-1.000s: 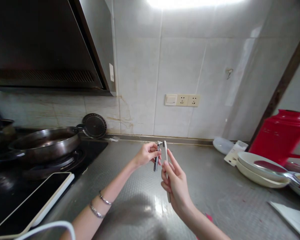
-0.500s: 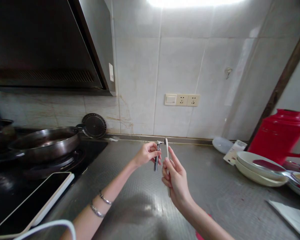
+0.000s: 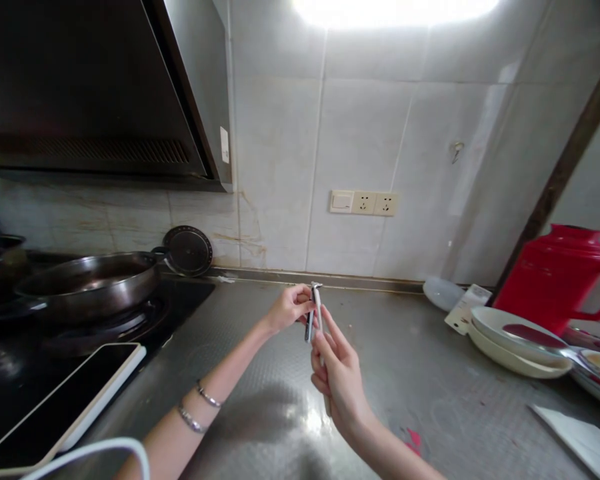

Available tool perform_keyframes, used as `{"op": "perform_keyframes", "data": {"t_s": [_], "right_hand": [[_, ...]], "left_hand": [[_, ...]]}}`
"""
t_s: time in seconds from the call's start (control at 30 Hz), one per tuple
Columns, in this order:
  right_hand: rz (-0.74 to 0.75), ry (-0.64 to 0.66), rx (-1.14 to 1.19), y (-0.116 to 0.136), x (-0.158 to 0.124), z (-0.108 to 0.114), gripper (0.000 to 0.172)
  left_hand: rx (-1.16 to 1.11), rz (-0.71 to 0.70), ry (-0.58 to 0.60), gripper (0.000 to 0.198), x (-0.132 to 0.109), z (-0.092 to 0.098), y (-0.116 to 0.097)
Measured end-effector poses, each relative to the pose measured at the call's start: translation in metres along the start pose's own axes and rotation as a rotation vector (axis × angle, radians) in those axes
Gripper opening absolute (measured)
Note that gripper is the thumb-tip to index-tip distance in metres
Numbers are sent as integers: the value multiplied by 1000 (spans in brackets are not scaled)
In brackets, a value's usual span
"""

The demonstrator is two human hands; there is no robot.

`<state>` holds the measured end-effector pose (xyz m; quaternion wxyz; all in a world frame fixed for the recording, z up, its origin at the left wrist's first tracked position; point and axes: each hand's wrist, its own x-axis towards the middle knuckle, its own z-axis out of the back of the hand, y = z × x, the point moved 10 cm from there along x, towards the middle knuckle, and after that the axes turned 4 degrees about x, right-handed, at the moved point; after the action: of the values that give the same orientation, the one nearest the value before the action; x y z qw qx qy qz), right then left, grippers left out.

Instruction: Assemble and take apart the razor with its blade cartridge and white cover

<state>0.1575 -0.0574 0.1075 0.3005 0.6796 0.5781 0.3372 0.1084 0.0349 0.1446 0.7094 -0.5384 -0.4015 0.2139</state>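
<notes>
Big to small from my feed: hood [image 3: 80,87] top left, steel counter [image 3: 405,373] across the bottom. Pan [image 3: 87,283] on the hob left, red jug [image 3: 563,273] far right, tablet [image 3: 65,400] near left, plates [image 3: 510,340] by the jug.

Both hands are held up over mid-counter, nothing resting. Left hand [image 3: 287,308]: fingers clamped on a short dark tool [image 3: 309,330], gripped near its top. Right hand [image 3: 337,373], lower and nearer me: fingers closed round a thin white stick [image 3: 319,301], index laid along it.

Key relation: both long axes near upright, roughly parallel. The stick is just right of the tool, overlapping it in view; likely touching, can't confirm.

Versus 0.5 s ago: there was a clear gap between stick and tool; the right hand moved left and closed it. Left hand barely moved.
</notes>
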Motion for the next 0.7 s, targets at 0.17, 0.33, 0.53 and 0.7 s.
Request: {"op": "perform_keyframes", "data": {"t_s": [0.17,0.33,0.53,0.7], "right_hand": [[151,-26,-35,33,5,2,63],[294,42,-124,89,27,-6,57],[461,1,-216,142,51,12,45],[373,35,-490,154,69,28,38]], "left_hand": [[8,5,9,32,4,5,7],[-3,20,54,31,8,6,17],[-58,-1,65,41,9,4,20],[21,-39,-20,36,12,10,24]]}}
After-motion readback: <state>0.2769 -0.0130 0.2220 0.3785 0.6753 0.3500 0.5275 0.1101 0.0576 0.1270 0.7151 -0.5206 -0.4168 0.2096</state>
